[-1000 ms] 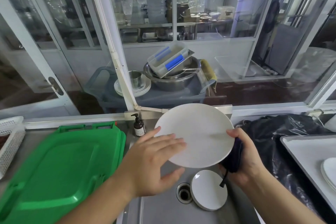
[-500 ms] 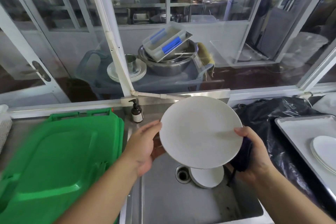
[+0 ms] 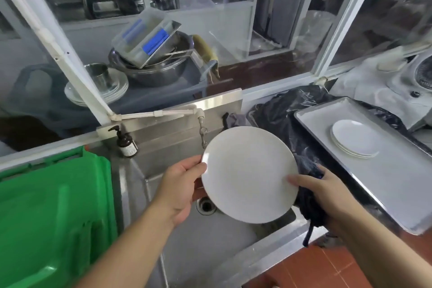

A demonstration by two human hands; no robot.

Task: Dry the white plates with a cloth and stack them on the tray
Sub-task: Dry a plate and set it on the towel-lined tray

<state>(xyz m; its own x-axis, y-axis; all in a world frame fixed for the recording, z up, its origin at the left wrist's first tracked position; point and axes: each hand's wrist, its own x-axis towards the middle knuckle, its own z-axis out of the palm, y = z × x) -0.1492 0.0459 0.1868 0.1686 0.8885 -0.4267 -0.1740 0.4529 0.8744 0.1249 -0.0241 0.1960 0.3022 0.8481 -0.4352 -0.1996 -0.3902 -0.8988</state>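
I hold a round white plate [image 3: 247, 174] tilted above the steel sink [image 3: 163, 182]. My left hand [image 3: 181, 184] grips its left rim, thumb on the face. My right hand [image 3: 327, 196] pinches the right rim with a dark blue cloth [image 3: 311, 203] bunched behind the plate. To the right lies a metal tray [image 3: 385, 182] carrying a short stack of white plates [image 3: 354, 140]. The plate seen earlier on the sink floor is hidden behind the held one.
A green plastic lid [image 3: 51, 217] covers the counter at left. A brown pump bottle [image 3: 126, 142] and a tap [image 3: 202, 133] stand at the sink's back edge. A black plastic bag [image 3: 280, 114] lies between sink and tray. Beyond the window are metal bowls and dishes.
The view has swung right and down, bringing the tray fully into sight. My left hand went from flat on the plate's face to gripping its left rim. The plate shifted toward the tray.
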